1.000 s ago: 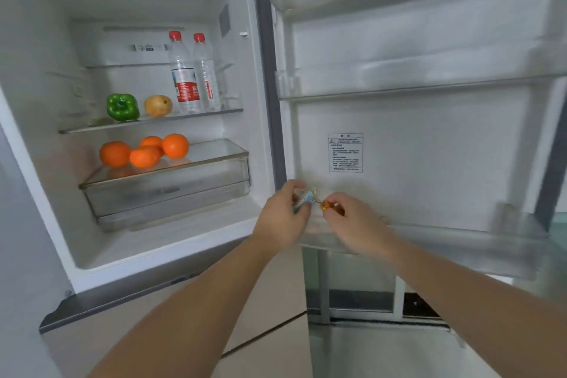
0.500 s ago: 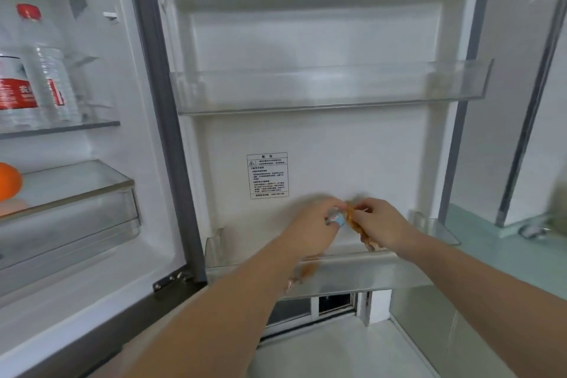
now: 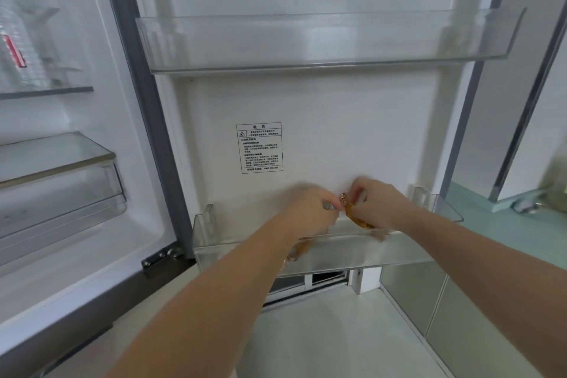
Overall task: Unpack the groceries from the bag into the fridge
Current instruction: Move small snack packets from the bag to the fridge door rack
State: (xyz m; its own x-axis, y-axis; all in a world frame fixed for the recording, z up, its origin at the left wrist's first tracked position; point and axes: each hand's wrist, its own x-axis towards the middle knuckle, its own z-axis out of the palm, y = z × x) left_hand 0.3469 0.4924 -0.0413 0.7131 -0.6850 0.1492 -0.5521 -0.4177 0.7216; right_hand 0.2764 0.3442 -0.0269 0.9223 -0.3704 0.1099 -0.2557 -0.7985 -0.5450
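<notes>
Both my hands reach into the lowest clear bin [image 3: 405,250] of the open fridge door. My left hand [image 3: 310,212] pinches a small silvery-blue packet [image 3: 329,206], mostly hidden by the fingers. My right hand [image 3: 379,204] holds a brown and gold wrapped snack [image 3: 357,219] that hangs down toward the bin. A second brown packet [image 3: 299,252] shows blurred through the bin's front wall, below my left wrist. The hands are blurred by motion and nearly touch each other.
An empty clear door bin [image 3: 322,40] hangs above. A warning label [image 3: 259,147] sticks on the door liner. At the left are the fridge's glass shelf [image 3: 46,92], a water bottle [image 3: 15,49] and a clear drawer [image 3: 58,181]. A pale green counter [image 3: 506,224] lies at right.
The view swung right and closer, so the fridge interior with fruit left the frame. Both hands stayed together and moved from the bin's left end to its middle; the brown snack now hangs from the right hand.
</notes>
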